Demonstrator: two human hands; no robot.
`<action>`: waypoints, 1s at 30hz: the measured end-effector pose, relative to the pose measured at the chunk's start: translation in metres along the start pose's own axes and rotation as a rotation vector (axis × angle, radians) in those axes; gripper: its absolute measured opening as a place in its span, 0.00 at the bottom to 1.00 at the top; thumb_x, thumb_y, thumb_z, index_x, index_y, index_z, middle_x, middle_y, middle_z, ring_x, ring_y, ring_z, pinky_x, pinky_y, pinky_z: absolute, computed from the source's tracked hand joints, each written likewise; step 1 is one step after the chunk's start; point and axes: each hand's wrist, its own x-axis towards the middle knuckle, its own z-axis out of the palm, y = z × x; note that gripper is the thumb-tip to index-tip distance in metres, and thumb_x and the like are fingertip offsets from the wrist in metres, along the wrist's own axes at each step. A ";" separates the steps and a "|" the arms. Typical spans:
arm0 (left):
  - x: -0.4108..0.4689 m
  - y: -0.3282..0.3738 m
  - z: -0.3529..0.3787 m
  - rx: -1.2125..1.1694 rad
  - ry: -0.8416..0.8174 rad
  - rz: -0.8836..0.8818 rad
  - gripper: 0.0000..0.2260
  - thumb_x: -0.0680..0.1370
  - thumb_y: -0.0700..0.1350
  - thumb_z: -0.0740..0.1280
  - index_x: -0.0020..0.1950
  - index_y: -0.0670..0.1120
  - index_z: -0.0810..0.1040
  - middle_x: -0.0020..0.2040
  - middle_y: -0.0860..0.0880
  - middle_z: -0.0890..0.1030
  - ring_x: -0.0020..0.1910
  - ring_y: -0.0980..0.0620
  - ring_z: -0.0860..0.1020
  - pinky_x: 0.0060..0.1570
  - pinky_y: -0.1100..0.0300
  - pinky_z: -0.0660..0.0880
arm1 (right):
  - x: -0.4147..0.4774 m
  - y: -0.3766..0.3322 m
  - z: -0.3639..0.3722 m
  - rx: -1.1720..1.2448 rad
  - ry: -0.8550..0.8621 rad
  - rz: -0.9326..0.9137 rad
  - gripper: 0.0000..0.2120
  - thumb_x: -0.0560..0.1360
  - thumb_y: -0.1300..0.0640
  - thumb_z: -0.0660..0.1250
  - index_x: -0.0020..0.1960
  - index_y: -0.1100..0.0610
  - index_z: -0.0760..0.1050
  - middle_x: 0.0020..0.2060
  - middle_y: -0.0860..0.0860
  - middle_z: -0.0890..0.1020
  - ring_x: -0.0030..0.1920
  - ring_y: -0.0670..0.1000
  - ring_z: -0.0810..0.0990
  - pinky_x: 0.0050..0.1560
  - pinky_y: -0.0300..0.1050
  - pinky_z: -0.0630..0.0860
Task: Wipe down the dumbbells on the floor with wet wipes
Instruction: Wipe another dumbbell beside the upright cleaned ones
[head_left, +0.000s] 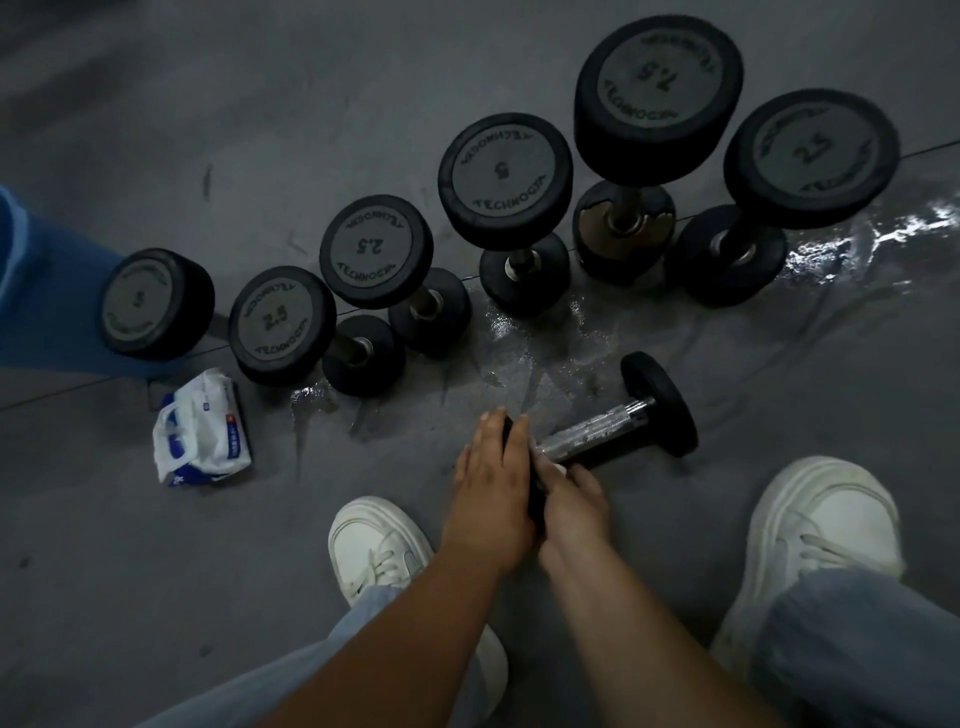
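Left hand (493, 480) flat, fingers straight, on the near head of the lying dumbbell (597, 430), right hand (574, 501) curled round its handle, wet-wipe pack (205, 431) left of it, upright dumbbells (501, 174) beyond.

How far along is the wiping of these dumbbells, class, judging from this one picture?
Done: unclear; wet streaks on the floor beside the six upright dumbbells hint at some wiping. In hand: the lying dumbbell, left hand pressing its near head, right hand gripping the handle. Left: probably more of the row; the wipe pack lies nearby.
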 end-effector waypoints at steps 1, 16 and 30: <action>-0.001 0.000 0.001 -0.004 0.007 0.000 0.38 0.75 0.46 0.68 0.80 0.47 0.51 0.80 0.44 0.49 0.80 0.45 0.48 0.76 0.46 0.54 | 0.000 0.001 0.000 0.031 0.006 -0.008 0.26 0.73 0.64 0.72 0.68 0.59 0.68 0.54 0.60 0.82 0.50 0.57 0.83 0.54 0.54 0.79; -0.001 -0.001 0.001 -0.020 0.008 0.011 0.38 0.75 0.46 0.67 0.80 0.47 0.50 0.80 0.44 0.48 0.80 0.45 0.45 0.77 0.48 0.51 | 0.013 -0.010 0.012 -0.034 -0.016 -0.055 0.19 0.68 0.59 0.77 0.56 0.60 0.75 0.45 0.59 0.84 0.42 0.57 0.85 0.48 0.54 0.82; 0.001 -0.003 -0.002 -0.025 -0.025 0.020 0.42 0.73 0.47 0.70 0.80 0.47 0.49 0.80 0.44 0.48 0.80 0.46 0.45 0.77 0.46 0.51 | 0.021 -0.012 0.012 -0.076 -0.049 -0.028 0.20 0.68 0.56 0.78 0.55 0.61 0.76 0.46 0.59 0.84 0.44 0.57 0.85 0.49 0.54 0.81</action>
